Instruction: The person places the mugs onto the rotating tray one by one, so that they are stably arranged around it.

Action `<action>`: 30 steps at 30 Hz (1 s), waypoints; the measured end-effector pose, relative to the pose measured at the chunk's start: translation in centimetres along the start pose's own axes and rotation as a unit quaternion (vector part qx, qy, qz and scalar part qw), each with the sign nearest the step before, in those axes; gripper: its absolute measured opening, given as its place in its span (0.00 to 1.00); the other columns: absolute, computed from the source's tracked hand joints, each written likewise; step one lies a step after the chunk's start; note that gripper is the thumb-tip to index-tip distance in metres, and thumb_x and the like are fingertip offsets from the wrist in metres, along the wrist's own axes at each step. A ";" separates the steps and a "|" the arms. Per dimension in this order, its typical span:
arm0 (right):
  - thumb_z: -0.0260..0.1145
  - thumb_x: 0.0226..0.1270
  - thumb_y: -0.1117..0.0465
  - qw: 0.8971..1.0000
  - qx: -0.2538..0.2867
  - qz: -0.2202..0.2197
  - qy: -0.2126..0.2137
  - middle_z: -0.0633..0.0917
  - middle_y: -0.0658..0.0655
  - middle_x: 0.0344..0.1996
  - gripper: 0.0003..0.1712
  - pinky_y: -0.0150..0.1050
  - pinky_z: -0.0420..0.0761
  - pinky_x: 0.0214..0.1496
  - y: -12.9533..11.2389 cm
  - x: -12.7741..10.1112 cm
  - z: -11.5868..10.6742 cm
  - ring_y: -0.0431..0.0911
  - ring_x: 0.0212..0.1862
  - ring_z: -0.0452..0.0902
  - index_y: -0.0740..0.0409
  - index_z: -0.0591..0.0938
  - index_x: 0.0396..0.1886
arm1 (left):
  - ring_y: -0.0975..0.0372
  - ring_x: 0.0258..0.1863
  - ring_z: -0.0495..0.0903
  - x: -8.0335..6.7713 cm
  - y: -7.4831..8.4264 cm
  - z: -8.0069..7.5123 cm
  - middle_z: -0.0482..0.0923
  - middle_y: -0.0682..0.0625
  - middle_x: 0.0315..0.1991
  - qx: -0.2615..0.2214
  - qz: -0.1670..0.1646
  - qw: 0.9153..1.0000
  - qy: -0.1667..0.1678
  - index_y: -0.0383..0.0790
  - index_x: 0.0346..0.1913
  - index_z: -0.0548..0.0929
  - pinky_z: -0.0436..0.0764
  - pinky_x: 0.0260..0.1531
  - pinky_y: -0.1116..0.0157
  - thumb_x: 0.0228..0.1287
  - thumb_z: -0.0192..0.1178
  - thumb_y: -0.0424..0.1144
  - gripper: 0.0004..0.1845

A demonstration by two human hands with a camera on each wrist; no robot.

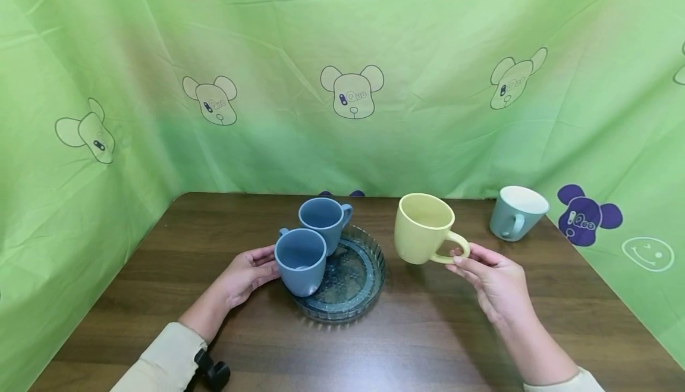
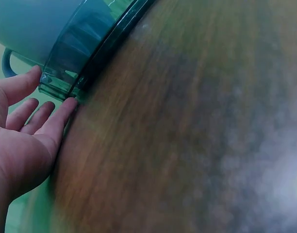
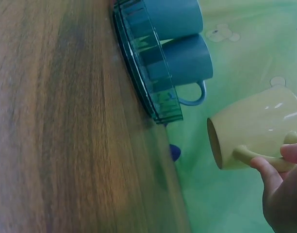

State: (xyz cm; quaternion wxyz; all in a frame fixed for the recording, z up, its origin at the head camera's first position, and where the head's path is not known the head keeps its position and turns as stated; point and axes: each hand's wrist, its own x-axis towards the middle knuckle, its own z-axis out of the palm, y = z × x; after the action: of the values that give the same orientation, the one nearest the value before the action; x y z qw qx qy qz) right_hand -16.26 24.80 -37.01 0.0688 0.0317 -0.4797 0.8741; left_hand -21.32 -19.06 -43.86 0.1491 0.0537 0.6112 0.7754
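Yellow mug (image 1: pixel 423 228) hangs above the tabletop (image 1: pixel 428 332) just right of the glass dish (image 1: pixel 369 273), the right hand (image 1: pixel 489 282) pinching only its handle. That thin grip could let it swing or slip. The left hand (image 1: pixel 246 273) rests spread-fingered against the dish's left rim, beside two blue mugs (image 1: pixel 301 260).

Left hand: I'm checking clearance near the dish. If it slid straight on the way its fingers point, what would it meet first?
Probably the glass dish: the left hand already has fingertips at its rim.
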 end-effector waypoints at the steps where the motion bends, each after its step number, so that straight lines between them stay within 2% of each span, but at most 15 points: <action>1: 0.57 0.56 0.88 1.000 -0.002 -0.001 0.000 0.86 0.60 0.29 0.21 0.44 0.85 0.41 0.1 0.0 0.1 0.48 0.36 0.86 0.65 0.88 0.34 | 0.61 0.48 0.81 0.0 0.0 0.0 0.72 0.34 0.61 0.001 -0.003 1.000 0.000 0.20 0.70 0.57 0.80 0.52 0.60 0.67 0.57 0.23 0.32; 8: 0.57 0.55 0.89 1.000 -0.001 -0.001 -0.006 0.86 0.59 0.28 0.22 0.44 0.86 0.41 0.5 -0.2 0.8 0.47 0.35 0.86 0.65 0.88 0.33 | 0.60 0.47 0.82 -0.1 0.2 0.2 0.74 0.36 0.59 0.003 -0.014 1.000 0.000 0.20 0.70 0.58 0.81 0.51 0.57 0.65 0.60 0.24 0.34; 20: 0.58 0.54 0.89 1.000 -0.025 -0.003 -0.006 0.86 0.59 0.27 0.22 0.43 0.86 0.41 1.3 0.0 1.9 0.47 0.34 0.85 0.63 0.89 0.32 | 0.59 0.45 0.82 -0.6 -0.2 0.3 0.79 0.45 0.49 0.004 0.001 1.000 -0.005 0.20 0.68 0.62 0.82 0.49 0.56 0.62 0.61 0.22 0.32; 30: 0.61 0.54 0.88 0.999 -0.041 0.004 -0.002 0.86 0.59 0.27 0.20 0.42 0.86 0.41 1.5 0.5 3.1 0.46 0.34 0.85 0.63 0.89 0.32 | 0.59 0.42 0.83 -1.0 0.0 0.7 0.79 0.43 0.47 0.006 -0.003 1.000 -0.005 0.19 0.69 0.59 0.81 0.50 0.53 0.63 0.56 0.19 0.31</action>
State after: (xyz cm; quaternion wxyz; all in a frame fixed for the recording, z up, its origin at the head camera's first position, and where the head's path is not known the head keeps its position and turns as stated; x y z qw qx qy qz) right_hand -16.99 21.40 -36.53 0.0654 0.0290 -0.5152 0.8541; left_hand -20.20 -18.74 -43.55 0.1544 0.0563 0.6156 0.7708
